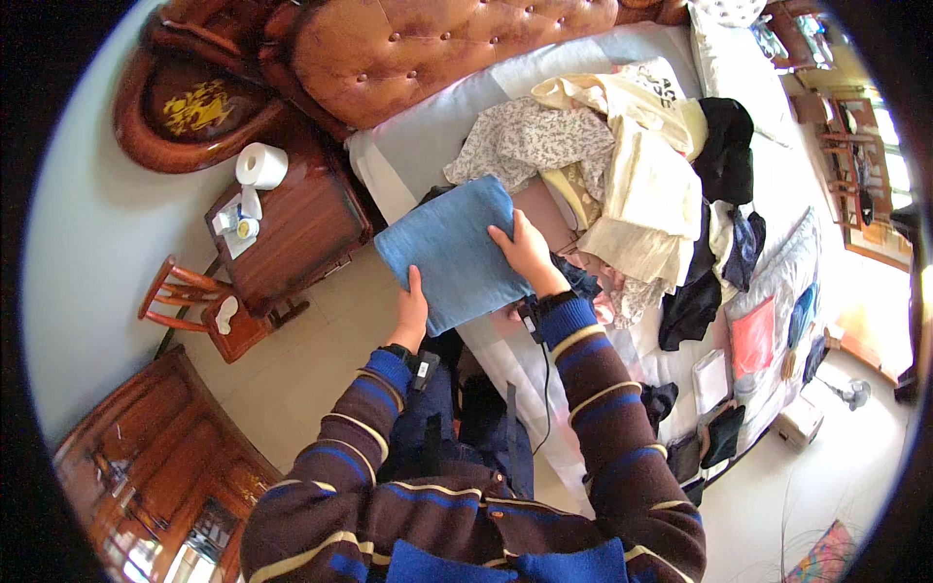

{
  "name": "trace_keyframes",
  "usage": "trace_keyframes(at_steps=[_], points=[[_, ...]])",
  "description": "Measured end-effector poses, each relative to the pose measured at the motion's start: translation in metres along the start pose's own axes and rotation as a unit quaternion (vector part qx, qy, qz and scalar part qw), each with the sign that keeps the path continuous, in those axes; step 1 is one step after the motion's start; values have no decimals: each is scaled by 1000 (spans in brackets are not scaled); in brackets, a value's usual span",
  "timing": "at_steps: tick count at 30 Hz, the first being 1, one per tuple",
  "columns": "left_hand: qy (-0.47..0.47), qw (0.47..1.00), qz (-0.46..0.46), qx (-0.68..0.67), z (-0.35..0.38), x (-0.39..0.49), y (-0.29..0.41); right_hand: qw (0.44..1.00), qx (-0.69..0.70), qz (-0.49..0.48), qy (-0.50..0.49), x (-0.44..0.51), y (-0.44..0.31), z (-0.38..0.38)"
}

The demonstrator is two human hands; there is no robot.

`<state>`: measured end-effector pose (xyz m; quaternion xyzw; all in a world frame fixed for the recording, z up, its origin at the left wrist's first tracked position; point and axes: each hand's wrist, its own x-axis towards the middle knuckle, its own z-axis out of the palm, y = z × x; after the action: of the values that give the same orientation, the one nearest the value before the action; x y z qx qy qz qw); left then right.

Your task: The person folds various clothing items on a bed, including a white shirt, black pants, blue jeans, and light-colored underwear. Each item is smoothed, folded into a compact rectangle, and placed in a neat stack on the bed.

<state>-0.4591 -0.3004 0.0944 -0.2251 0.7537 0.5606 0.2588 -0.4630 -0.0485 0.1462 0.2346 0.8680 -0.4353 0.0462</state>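
A folded piece of blue denim-like cloth (455,251) is held up before me, between both hands, over the near edge of the bed. My left hand (412,313) grips its lower left side, thumb on top. On its right edge, my right hand (526,251) has the thumb over the upper face and the fingers hidden beneath. Just beyond my right hand lies a heap of loose clothes, with a floral-print garment (536,138), a cream garment (641,197) and a black garment (725,146).
Folded clothes, among them a coral-pink one (753,335) and a white one (709,380), lie along the bed's right part. At left, a wooden bedside table (306,218) carries a toilet paper roll (261,166). A small wooden chair (237,328) stands beside it.
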Motion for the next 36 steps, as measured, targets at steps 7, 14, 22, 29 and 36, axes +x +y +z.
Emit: trace_keyframes(at_steps=[7, 14, 22, 29, 36], points=[[-21, 984, -6, 174, -4, 35, -9, 994, -90, 66, -15, 35, 16, 38], [25, 782, 444, 437, -6, -2, 85, 983, -146, 104, 28, 29, -1, 34], [-133, 653, 357, 655, 24, 34, 111, 950, -248, -92, 164, -12, -27, 41], [-72, 599, 522, 603, 28, 73, 69, 978, -172, -92, 69, -30, 13, 54], [-62, 588, 500, 633, 30, 80, 48, 968, -178, -123, 124, -26, 46, 76]])
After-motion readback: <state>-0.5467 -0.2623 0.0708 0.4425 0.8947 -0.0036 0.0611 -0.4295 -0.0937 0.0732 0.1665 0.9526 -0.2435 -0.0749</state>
